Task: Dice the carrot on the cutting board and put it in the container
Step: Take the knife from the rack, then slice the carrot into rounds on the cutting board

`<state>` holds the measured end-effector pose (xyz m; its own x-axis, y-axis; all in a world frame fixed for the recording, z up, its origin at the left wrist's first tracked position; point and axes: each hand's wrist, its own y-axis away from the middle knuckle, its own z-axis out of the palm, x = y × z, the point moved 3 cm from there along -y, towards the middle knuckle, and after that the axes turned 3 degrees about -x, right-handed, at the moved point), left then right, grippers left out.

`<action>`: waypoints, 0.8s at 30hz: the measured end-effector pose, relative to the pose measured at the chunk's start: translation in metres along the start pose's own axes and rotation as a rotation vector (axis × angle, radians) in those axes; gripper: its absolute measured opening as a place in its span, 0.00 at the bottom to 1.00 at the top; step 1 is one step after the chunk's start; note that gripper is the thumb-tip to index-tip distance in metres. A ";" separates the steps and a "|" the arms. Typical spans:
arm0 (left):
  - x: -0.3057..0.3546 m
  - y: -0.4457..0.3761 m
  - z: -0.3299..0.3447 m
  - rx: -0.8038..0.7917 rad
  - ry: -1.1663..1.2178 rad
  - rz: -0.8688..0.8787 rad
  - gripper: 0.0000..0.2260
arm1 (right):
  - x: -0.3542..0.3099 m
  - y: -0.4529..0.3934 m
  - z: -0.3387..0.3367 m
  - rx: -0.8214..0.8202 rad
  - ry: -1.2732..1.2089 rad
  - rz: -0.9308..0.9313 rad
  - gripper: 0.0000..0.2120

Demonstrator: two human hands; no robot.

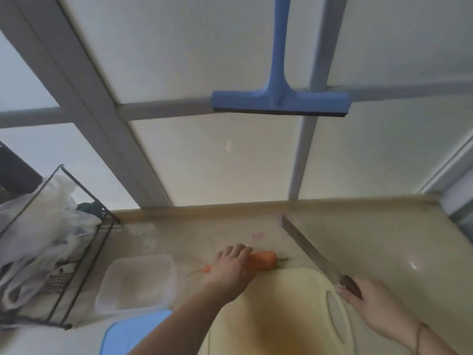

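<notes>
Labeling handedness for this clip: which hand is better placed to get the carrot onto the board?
Left. The left hand already grips the carrot, which lies on the counter just beyond the cutting board. The right hand is occupied holding the knife.

light: soft daylight via frosted window | glare: spot on table right | shadows: faint | blur: overall soft, motion smear | distortion: wide-angle bending at edges

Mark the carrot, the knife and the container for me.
carrot [265,260]: head view, on its bare orange body right of the left hand.
knife [307,248]: head view, mid-blade.
container [135,280]: head view, middle of its translucent lid.
</notes>
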<state>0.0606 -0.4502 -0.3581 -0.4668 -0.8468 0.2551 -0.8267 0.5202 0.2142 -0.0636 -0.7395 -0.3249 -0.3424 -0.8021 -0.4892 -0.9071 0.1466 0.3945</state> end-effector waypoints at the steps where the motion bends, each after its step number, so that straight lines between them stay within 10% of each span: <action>1: 0.003 -0.007 0.003 -0.018 -0.001 0.014 0.27 | 0.004 -0.001 0.007 0.001 -0.015 0.024 0.16; 24: 0.055 0.079 0.084 0.103 -0.027 0.273 0.19 | 0.001 0.086 0.079 -0.045 -0.583 0.317 0.24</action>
<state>-0.0572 -0.4650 -0.4064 -0.6835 -0.6804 0.2644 -0.6963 0.7164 0.0437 -0.1612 -0.6821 -0.3534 -0.6785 -0.2782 -0.6799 -0.7341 0.2895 0.6142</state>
